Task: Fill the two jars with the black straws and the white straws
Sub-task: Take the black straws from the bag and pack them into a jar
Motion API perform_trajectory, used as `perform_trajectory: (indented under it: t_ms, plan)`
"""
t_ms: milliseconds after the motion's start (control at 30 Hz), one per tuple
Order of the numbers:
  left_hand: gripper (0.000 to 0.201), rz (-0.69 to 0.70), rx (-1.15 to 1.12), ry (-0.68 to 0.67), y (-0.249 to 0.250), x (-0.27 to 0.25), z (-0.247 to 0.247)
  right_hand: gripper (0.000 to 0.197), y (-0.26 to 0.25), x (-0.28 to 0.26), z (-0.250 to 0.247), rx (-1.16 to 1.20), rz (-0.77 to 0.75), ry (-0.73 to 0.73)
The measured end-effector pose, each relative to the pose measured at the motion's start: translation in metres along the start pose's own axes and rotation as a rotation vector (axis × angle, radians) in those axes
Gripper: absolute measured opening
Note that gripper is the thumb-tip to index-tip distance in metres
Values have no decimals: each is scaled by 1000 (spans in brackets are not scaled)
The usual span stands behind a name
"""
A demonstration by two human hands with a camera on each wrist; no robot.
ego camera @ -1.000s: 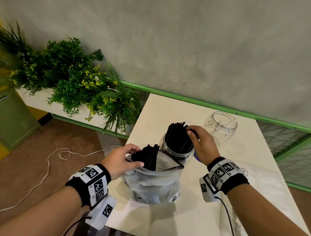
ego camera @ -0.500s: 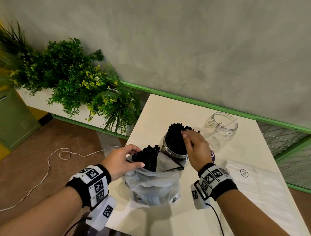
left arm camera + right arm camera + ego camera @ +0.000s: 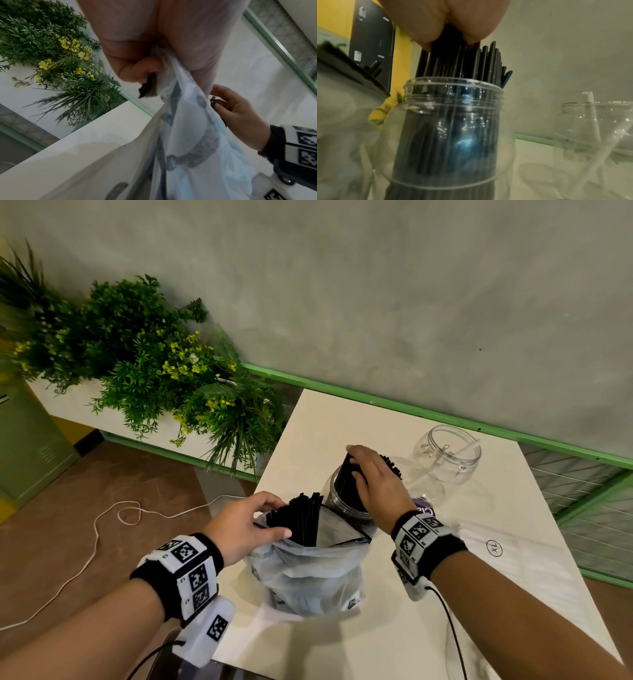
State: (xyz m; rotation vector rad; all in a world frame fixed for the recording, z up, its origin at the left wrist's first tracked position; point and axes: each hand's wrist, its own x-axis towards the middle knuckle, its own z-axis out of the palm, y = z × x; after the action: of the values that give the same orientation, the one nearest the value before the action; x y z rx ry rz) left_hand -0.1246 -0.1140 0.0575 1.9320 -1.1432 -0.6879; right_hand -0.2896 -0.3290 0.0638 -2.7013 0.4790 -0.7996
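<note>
On the pale surface (image 3: 342,419), the right hand (image 3: 376,484) grips black plastic straws (image 3: 458,65) bunched in the clear plastic jar (image 3: 453,121); pushing sideways could tip it. The left hand (image 3: 239,525) pinches the translucent plastic bag (image 3: 308,570) of more black straws, which might slump and spill if released.

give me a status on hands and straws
Left hand grips bag. Right hand on black straws in near jar. Far jar: one white straw.
</note>
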Motion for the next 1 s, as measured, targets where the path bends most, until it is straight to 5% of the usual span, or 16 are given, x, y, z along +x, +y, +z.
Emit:
perform_trajectory:
  t_ms: [133, 267, 500, 633, 733, 833, 1000]
  plan:
    - [35, -7, -3, -2, -1, 0, 0, 44, 5, 2, 0, -189, -122, -204]
    - [35, -9, -3, 6, -1, 0, -1, 63, 8, 9, -13, -153, -28, -236]
    - [35, -7, 20, 6, -1, 0, -2, 36, 16, 15, -2, -321, -134, -214]
    - [34, -6, 25, 4, -2, 1, -3, 54, 29, 27, -11, -378, -45, -180]
    - [35, -5, 20, 9, -2, 0, -3, 66, 34, 33, -10, -343, 56, -354]
    - [34, -8, 16, 6, -3, -1, -4, 56, 30, 42, -7, -303, 108, -452]
    - [35, 2, -3, 16, -3, -1, -4, 44, 22, 49, -2, -299, 101, -260]
